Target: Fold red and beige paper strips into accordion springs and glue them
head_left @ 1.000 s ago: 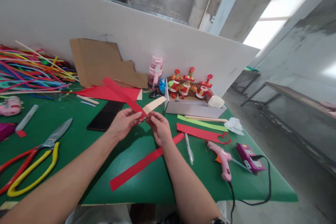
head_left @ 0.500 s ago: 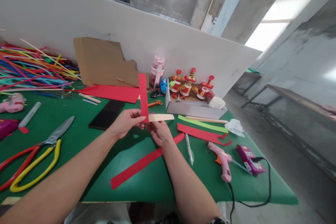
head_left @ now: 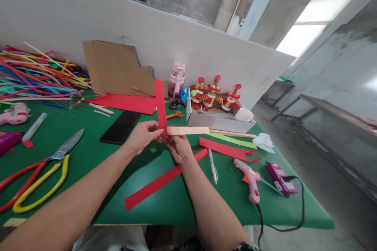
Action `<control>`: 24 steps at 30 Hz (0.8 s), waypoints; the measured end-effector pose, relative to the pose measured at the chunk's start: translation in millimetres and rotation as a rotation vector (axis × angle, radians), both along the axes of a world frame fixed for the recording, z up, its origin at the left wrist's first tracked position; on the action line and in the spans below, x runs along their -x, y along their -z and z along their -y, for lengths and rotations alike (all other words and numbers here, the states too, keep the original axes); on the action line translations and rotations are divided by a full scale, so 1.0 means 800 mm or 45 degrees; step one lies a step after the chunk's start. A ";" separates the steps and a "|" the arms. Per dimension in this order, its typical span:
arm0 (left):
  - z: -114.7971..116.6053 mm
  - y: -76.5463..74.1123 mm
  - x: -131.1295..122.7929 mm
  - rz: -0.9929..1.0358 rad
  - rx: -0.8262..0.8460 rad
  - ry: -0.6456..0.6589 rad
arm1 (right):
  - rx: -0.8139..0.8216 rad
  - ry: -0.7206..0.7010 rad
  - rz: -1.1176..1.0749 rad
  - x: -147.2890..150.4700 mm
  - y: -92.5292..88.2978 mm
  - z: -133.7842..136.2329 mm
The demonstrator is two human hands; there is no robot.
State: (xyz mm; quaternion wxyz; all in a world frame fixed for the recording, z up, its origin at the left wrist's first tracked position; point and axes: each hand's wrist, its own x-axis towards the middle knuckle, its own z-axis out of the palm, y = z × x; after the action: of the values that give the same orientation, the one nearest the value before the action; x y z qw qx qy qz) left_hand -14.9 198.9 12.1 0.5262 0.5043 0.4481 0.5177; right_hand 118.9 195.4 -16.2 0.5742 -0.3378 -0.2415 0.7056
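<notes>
Above the middle of the green-covered table (head_left: 165,213), the left hand (head_left: 148,135) pinches the lower end of a red strip (head_left: 160,104) between thumb and fingers, while the right hand (head_left: 178,147) is closed, fingers partly hidden, on the near end of a cream strip (head_left: 188,130). The strips meet at a corner, red pointing to the far edge, cream toward the right edge; whether they are one folded piece cannot be told. Under the right forearm, a second red strip (head_left: 153,189) slants toward the near edge. Bare green runs from there leftward to the large scissors (head_left: 63,153), giving the left forearm space, with the smartphone (head_left: 120,127) beyond. Room is tighter on the right: the marker pen (head_left: 213,166) lies near the forearm, then the pink glue gun (head_left: 251,182), its cord dropping over the near edge, and a purple power socket (head_left: 279,178) just inside the right edge. A white box (head_left: 216,120) sits at the far right corner.
</notes>
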 end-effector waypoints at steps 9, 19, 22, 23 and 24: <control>0.000 0.002 -0.003 0.041 0.023 -0.072 | -0.071 -0.026 0.036 -0.001 -0.003 0.003; 0.002 0.008 -0.003 0.056 0.091 0.052 | -0.186 0.275 0.377 0.003 -0.007 0.004; 0.002 0.009 -0.005 0.102 0.134 0.055 | -0.184 0.328 0.393 0.006 -0.003 0.003; 0.002 0.010 -0.006 0.111 0.147 0.044 | -0.183 0.331 0.393 0.007 -0.001 0.003; 0.002 0.010 -0.006 0.116 0.157 0.030 | -0.182 0.328 0.393 0.008 0.000 0.003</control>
State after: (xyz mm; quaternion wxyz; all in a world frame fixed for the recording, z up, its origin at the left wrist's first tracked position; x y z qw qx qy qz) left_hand -10.0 197.6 4.1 0.5823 0.4521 0.4487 0.5052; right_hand 112.3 193.1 -15.9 0.6383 -0.4283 -0.3309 0.5474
